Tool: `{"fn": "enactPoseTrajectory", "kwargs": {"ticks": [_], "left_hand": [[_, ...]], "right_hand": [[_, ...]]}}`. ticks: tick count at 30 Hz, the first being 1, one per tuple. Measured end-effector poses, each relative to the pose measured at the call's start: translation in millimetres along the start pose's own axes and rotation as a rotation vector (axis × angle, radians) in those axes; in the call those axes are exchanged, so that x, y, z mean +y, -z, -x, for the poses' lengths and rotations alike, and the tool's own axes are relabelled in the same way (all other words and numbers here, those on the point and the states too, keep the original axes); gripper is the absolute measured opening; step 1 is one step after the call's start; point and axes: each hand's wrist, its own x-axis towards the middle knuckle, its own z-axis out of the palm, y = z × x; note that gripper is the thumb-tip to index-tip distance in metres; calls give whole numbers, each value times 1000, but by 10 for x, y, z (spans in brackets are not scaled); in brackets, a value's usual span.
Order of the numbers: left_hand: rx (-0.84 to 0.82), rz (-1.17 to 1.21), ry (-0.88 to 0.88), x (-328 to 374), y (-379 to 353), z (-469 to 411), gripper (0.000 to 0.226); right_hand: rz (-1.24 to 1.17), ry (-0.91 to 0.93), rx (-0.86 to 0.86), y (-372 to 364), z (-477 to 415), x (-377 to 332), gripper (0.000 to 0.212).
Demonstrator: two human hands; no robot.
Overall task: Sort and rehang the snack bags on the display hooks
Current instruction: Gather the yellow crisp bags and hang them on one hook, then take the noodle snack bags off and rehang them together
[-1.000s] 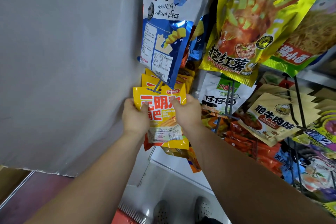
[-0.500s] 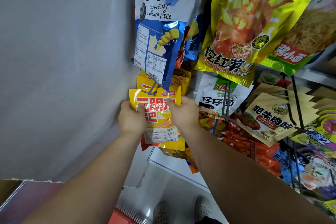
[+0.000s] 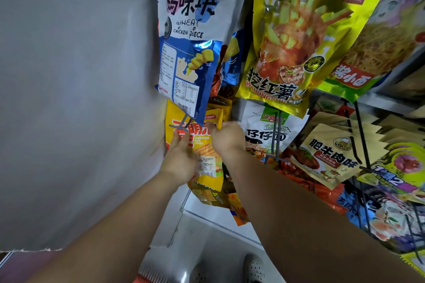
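Yellow glossy snack bag (image 3: pixel 202 142) with red characters, held up beside the grey wall (image 3: pixel 69 76), top edge at the tip of a grey wire hook (image 3: pixel 182 122), just below a hanging blue-and-white chicken-piece bag (image 3: pixel 190 41). Right hand (image 3: pixel 226 138) curled at the top right corner, pinching it. Left hand (image 3: pixel 181 159) laid on the left side, fingers blurred; grip impossible to tell.

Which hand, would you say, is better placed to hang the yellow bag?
Probably the right hand: it pinches the top of the yellow bag beside the hook; the left hand holds lower.
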Motion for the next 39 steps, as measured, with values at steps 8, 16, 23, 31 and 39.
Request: {"fn": "enactPoseTrajectory", "kwargs": {"ticks": [8, 16, 23, 31, 39], "left_hand": [[-102, -75, 7, 79, 98, 167, 75], [-85, 40, -18, 81, 224, 424, 66], [-39, 143, -108, 487, 331, 816, 20], [27, 183, -366, 1534, 453, 1076, 11], [10, 121, -519, 2640, 159, 1023, 35]], "right_hand": [[83, -4, -44, 87, 156, 12, 50], [67, 83, -74, 322, 600, 40, 42], [-29, 176, -261, 988, 1128, -163, 43], [-266, 231, -97, 2034, 1115, -308, 18], [-319, 262, 250, 3016, 625, -41, 39]]}}
